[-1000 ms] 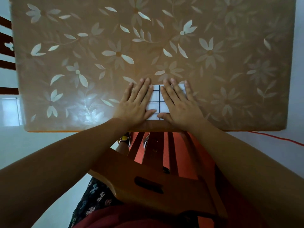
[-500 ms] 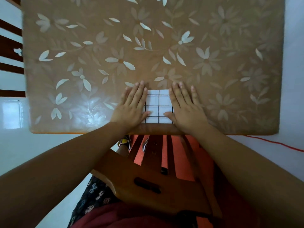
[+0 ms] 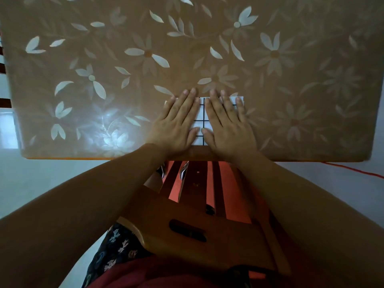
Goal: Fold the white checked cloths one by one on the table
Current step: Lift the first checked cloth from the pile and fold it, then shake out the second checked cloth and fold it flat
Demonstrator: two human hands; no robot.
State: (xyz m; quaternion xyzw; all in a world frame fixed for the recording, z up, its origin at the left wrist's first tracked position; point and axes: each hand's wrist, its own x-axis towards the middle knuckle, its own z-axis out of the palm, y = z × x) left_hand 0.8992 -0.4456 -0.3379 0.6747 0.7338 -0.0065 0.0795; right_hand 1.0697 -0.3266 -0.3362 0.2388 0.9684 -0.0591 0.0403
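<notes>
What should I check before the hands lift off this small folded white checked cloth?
1. Left hand flat, fingers straight, on the small folded white checked cloth: ok.
2. Right hand flat on it too: ok.
3. Cloth wholly on the brown flower-patterned table, close to its near edge: ok.
4. Cloth's far right corner lying flat: ok.
5. Folded layers lined up beneath the palms: cannot tell, hidden.

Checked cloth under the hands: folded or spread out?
Folded: the checked cloth is a small rectangle pressed flat under left hand and right hand.
</notes>
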